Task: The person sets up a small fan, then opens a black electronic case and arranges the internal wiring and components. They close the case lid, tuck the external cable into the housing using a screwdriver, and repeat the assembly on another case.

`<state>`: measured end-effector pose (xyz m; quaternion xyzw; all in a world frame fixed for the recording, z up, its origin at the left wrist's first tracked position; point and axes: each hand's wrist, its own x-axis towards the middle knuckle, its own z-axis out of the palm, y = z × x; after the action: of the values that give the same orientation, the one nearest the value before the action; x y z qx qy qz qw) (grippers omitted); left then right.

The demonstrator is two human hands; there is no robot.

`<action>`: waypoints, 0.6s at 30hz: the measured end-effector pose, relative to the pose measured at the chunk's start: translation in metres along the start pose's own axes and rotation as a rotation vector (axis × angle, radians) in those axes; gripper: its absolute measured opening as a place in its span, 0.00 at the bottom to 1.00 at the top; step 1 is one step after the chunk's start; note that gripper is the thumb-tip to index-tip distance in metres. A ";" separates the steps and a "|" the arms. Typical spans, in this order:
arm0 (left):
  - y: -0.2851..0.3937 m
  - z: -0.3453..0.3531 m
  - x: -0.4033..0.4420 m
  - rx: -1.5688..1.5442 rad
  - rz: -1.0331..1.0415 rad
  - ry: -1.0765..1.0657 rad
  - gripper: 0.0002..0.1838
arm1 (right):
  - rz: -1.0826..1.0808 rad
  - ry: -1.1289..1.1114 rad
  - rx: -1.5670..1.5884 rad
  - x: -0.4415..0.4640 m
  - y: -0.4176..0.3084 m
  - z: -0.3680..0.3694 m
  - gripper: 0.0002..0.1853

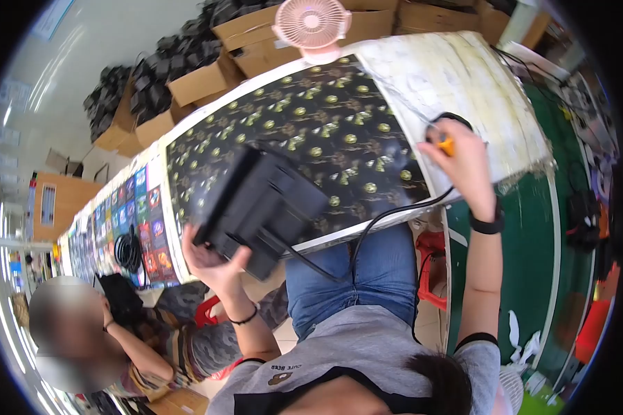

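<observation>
A bulky black plastic device (266,207) is tilted over the near edge of the table. My left hand (218,266) grips its lower left corner, thumb and fingers around the edge. From the device a black cable (394,209) droops across my lap and rises to the right. My right hand (464,155) is closed on the cable near its far end, above the pale right part of the table. A small orange piece (447,146) shows at the fingers; its kind is unclear. Black cable also loops just beyond the knuckles.
A dark patterned mat (339,124) covers the table's middle. A pink fan (313,24) stands at the far edge. Beyond are open cardboard boxes (204,83) and piled black devices (152,86). Coiled black cable (127,249) lies at left, near a seated person (145,353).
</observation>
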<state>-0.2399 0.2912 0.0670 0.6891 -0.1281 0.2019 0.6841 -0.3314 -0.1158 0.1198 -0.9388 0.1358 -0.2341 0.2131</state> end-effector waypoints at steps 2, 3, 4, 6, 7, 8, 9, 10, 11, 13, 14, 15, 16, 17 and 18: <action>-0.004 -0.019 0.021 0.080 0.012 0.124 0.51 | -0.019 0.099 -0.294 0.003 0.010 -0.011 0.18; -0.006 -0.028 0.034 0.117 0.032 0.166 0.45 | 0.020 0.109 -0.422 0.004 0.026 -0.010 0.18; -0.016 -0.043 0.046 0.158 0.033 0.243 0.44 | 0.051 0.047 -0.490 0.005 0.030 -0.015 0.19; -0.041 -0.075 0.069 0.159 0.056 0.364 0.41 | 0.096 -0.098 -0.501 0.004 0.040 -0.021 0.22; -0.054 -0.089 0.076 0.130 0.008 0.453 0.39 | 0.102 -0.161 -0.496 0.003 0.044 -0.021 0.22; -0.059 -0.101 0.081 0.180 -0.036 0.492 0.39 | 0.098 -0.190 -0.445 0.003 0.042 -0.020 0.22; -0.064 -0.111 0.087 0.224 -0.081 0.527 0.39 | 0.098 -0.216 -0.398 0.002 0.040 -0.020 0.22; -0.072 -0.124 0.093 0.347 -0.081 0.568 0.36 | 0.103 -0.244 -0.354 0.003 0.040 -0.019 0.22; -0.072 -0.127 0.097 0.435 -0.031 0.594 0.34 | 0.093 -0.232 -0.303 0.005 0.043 -0.016 0.22; -0.071 -0.127 0.100 1.274 0.390 0.663 0.32 | 0.088 -0.202 -0.207 0.006 0.049 -0.013 0.22; -0.047 -0.101 0.099 1.351 0.506 0.700 0.25 | 0.109 -0.178 -0.193 0.007 0.048 -0.013 0.22; -0.035 -0.080 0.098 1.217 0.555 0.595 0.22 | 0.131 -0.153 -0.181 0.008 0.047 -0.016 0.21; -0.027 -0.060 0.098 1.077 0.601 0.489 0.20 | 0.155 -0.124 -0.172 0.010 0.046 -0.019 0.21; -0.023 -0.039 0.094 0.933 0.640 0.382 0.17 | 0.157 -0.107 -0.180 0.009 0.046 -0.021 0.21; -0.021 -0.015 0.086 0.766 0.556 0.221 0.14 | 0.161 -0.090 -0.190 0.009 0.048 -0.023 0.21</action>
<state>-0.1553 0.3150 0.0871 0.8056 -0.1503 0.4815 0.3108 -0.3428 -0.1683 0.1192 -0.9504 0.2225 -0.1603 0.1471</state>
